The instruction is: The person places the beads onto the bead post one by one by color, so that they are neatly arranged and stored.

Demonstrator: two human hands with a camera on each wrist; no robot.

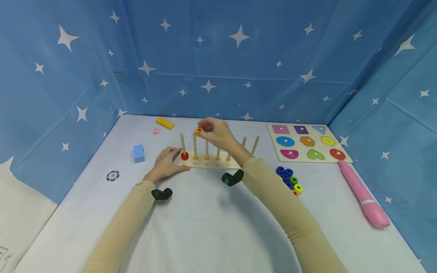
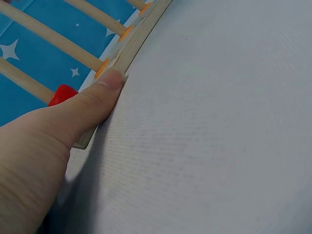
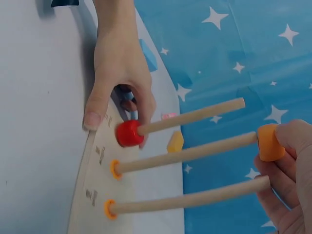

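My left hand point(image 1: 166, 163) grips the left end of a wooden peg board point(image 1: 212, 165), thumb along its front edge and fingers at the back. Several upright pegs stand on the board; a red bead point(image 1: 184, 156) sits at the foot of the leftmost one. Beside the top of the second peg point(image 3: 195, 154), my right hand point(image 1: 220, 134) pinches an orange bead point(image 3: 269, 142) between thumb and fingers. In the right wrist view the bead is at the peg's tip; whether the peg enters its hole cannot be seen. My right forearm partly hides the board's right end.
Loose coloured beads point(image 1: 288, 185) lie right of the board, partly behind my sleeve. Farther right are a shape puzzle point(image 1: 297, 151) and a pink tapered object point(image 1: 362, 193). On the left lie a blue block point(image 1: 139, 153), a yellow block point(image 1: 165, 123), a small pink piece point(image 1: 156, 131) and a poker chip point(image 1: 113, 176).
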